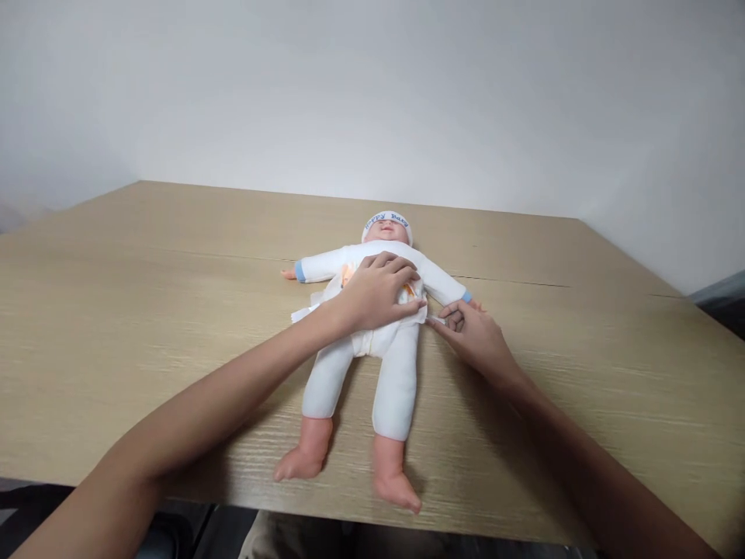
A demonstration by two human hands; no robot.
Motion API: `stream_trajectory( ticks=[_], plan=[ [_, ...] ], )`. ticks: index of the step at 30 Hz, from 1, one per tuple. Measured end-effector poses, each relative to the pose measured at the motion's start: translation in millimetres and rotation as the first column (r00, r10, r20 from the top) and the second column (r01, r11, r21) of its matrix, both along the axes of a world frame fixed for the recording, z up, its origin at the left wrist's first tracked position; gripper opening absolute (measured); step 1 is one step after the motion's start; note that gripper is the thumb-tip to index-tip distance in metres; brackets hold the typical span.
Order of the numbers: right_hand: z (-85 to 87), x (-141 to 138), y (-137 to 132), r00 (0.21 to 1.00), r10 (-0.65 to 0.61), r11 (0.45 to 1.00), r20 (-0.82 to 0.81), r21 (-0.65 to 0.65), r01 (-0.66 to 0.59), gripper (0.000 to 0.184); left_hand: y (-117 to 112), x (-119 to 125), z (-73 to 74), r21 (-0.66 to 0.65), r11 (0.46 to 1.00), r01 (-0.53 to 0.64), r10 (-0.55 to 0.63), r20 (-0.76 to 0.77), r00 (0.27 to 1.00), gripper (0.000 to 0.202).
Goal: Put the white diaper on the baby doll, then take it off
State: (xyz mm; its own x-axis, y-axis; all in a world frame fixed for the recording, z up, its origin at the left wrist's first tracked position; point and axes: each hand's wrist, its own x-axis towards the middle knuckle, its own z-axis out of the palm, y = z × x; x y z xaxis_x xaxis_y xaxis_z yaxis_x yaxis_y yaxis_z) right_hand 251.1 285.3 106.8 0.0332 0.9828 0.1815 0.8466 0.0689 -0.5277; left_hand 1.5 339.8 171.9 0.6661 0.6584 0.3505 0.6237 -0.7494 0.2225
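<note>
A baby doll point(396, 388) in a white suit with blue cuffs and a "Happy Baby" cap lies on its back, feet toward me. Around its hips is a white diaper point(372, 341) with orange print on the front. My left hand point(381, 291) lies over the diaper's front at the belly, fingers spread. At the doll's hip on the right side, my right hand point(469, 334) pinches a white diaper tab point(434, 319) between thumb and fingers. On the left side another tab point(301, 314) sticks out loose.
The doll rests on a wide light wood table point(174, 310) with a thin seam running across it. Behind stands a plain pale wall point(372, 101). A dark object point(725, 303) shows beyond the right edge. My legs point(291, 536) are below the front edge.
</note>
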Motion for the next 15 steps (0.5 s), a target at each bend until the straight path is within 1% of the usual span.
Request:
stream_trajectory(
  ticks=[3,5,7,8,10,12,13,15],
  plan=[
    [1.8,-1,0,0.998,-0.055,0.997,-0.035,-0.056,0.053,0.041,-2,-2,1.6,-0.004,1.0,-0.022,0.022,0.001,1.0,0.052],
    [2.9,-1,-1,0.998,-0.059,0.997,-0.032,-0.056,0.057,0.042,-3,-2,2.2,-0.008,1.0,-0.029,0.029,0.01,1.0,0.055],
    [4.8,0,-1,0.998,-0.038,0.998,-0.042,-0.05,0.036,0.044,-3,-1,1.6,-0.013,0.999,-0.034,0.034,0.021,0.999,0.055],
    [6.4,1,0,0.997,-0.013,0.999,-0.077,-0.054,0.008,0.046,-2,0,1.0,-0.015,0.999,-0.037,0.037,0.026,0.999,0.054],
    [11.1,6,2,0.975,0.051,0.995,-0.215,-0.073,-0.069,0.048,-2,1,-0.9,-0.013,0.999,-0.043,0.044,0.037,0.998,0.054],
    [17.9,10,6,0.92,0.092,0.985,-0.38,-0.098,-0.139,0.048,-2,2,-2.9,0.003,0.998,-0.061,0.06,0.047,0.997,0.054],
    [21.7,11,8,0.892,0.093,0.982,-0.443,-0.109,-0.157,0.048,-2,3,-3.8,0.013,0.997,-0.072,0.071,0.051,0.996,0.054],
    [29.9,8,12,0.854,0.079,0.979,-0.514,-0.123,-0.164,0.047,-2,5,-5.6,0.028,0.995,-0.091,0.09,0.055,0.994,0.053]
  ],
)
